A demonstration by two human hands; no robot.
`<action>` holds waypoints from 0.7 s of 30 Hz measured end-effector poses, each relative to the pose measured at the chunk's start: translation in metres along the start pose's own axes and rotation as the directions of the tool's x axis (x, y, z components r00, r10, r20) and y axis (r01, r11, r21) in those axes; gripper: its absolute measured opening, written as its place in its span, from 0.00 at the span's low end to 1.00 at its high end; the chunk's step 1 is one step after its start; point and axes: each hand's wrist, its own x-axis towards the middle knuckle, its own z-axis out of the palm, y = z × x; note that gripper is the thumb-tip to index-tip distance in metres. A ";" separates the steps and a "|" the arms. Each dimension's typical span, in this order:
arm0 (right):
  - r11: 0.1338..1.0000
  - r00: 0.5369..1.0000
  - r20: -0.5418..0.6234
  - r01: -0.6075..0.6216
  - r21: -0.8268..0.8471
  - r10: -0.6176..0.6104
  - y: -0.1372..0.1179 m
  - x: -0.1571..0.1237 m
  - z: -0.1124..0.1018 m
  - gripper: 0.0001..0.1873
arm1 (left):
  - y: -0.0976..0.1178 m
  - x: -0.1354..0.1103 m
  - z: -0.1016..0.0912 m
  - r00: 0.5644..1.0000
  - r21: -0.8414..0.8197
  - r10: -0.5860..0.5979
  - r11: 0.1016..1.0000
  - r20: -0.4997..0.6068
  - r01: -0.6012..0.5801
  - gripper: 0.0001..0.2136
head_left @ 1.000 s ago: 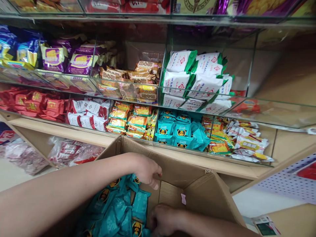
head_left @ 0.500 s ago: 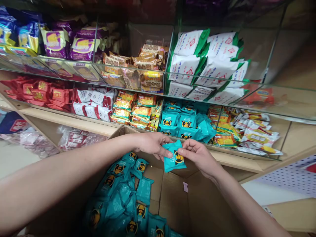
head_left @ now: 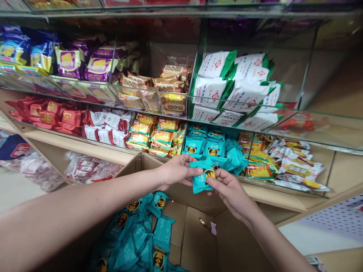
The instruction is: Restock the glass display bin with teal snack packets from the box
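Note:
Between my two hands is a teal snack packet with a yellow and black round emblem. My left hand pinches its left side, thumb across the front. On its right edge, my right hand grips with thumb and fingers. Just behind the packet, several matching teal packets are stacked in a shelf compartment. Below my hands stands an open cardboard box, with a heap of teal packets on its left side.
Glass dividers split the shelf into compartments. Yellow-orange packets lie left of the teal stack, and white-and-yellow packets to the right. White-and-green packets fill the tier above. A wooden ledge runs along the shelf's front.
The view has tilted up, showing more of the upper shelf. Both hands have brought the packet closer to the teal stack, and it now overlaps the stack's front in view.

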 end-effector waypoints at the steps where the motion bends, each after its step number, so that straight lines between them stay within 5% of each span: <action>1: 0.999 0.999 -0.006 0.042 -0.030 -0.042 0.001 0.000 0.000 0.15 | 0.000 0.001 -0.001 1.000 0.025 0.014 1.000 -0.016 -0.014 0.18; 5: 0.866 0.921 0.077 0.387 -0.317 -0.383 0.001 -0.005 -0.002 0.38 | 0.001 0.005 -0.007 0.999 0.124 0.017 0.992 -0.042 -0.012 0.19; 9: 0.416 0.762 0.335 0.602 -0.682 -0.554 -0.003 -0.011 -0.003 0.22 | 0.002 0.006 -0.009 0.999 0.088 -0.037 0.996 0.025 0.034 0.20; 12: 0.131 0.618 0.438 0.661 -0.739 -0.652 -0.008 -0.013 -0.008 0.21 | 0.002 0.004 -0.006 0.998 0.130 -0.022 0.991 0.053 0.015 0.20; 15: -0.077 0.553 0.422 0.540 -0.838 -0.718 -0.023 -0.012 -0.023 0.22 | 0.008 0.003 -0.004 0.992 0.253 0.123 0.960 0.001 -0.119 0.18; 17: -0.184 0.545 0.367 0.362 -0.914 -0.754 -0.037 -0.009 -0.037 0.20 | 0.016 0.005 -0.005 0.934 0.488 0.355 0.823 -0.042 -0.290 0.14; 19: -0.275 0.587 0.318 0.165 -0.947 -0.744 -0.051 -0.002 -0.048 0.17 | 0.027 0.012 -0.005 0.819 0.747 0.572 0.523 0.048 -0.409 0.12; 21: -0.365 0.675 0.276 0.010 -0.931 -0.685 -0.062 0.007 -0.053 0.17 | 0.038 0.026 -0.002 0.725 0.880 0.653 0.189 0.220 -0.437 0.15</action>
